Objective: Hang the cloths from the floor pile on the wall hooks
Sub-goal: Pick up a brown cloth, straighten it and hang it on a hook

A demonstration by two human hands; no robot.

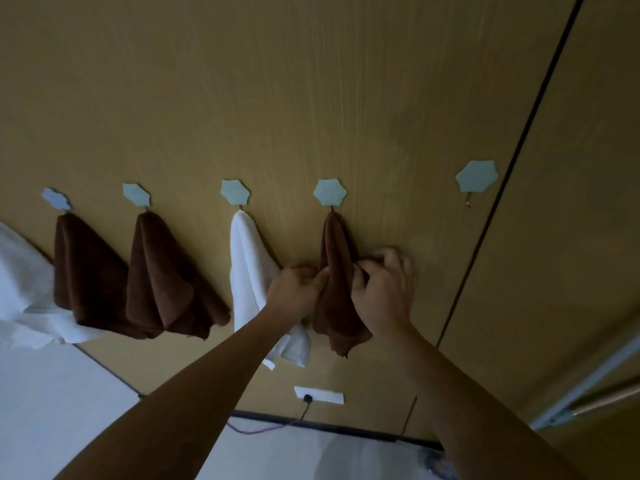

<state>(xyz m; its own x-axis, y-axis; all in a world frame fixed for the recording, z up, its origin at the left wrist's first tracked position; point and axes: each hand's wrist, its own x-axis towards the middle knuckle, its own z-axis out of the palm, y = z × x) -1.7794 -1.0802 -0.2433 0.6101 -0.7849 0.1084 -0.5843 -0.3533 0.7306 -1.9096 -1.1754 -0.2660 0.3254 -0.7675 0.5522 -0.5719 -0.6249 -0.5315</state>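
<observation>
The right hand's (382,289) fingertips (393,256) are motion-blurred against the wooden wall panel (311,98), right of the brown cloth (337,282). That cloth hides the fourth hook's (330,192) metal prong. The left hand (294,292) and its forearm cover part of the white cloth (251,271) left of it. Far left of the brown cloth, another white cloth (24,289) is cut off by the frame's edge, its hook unseen.

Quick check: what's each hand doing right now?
Left hand: grip closed on the brown cloth hanging from its hook.
Right hand: fingers curled round the same brown cloth.
</observation>
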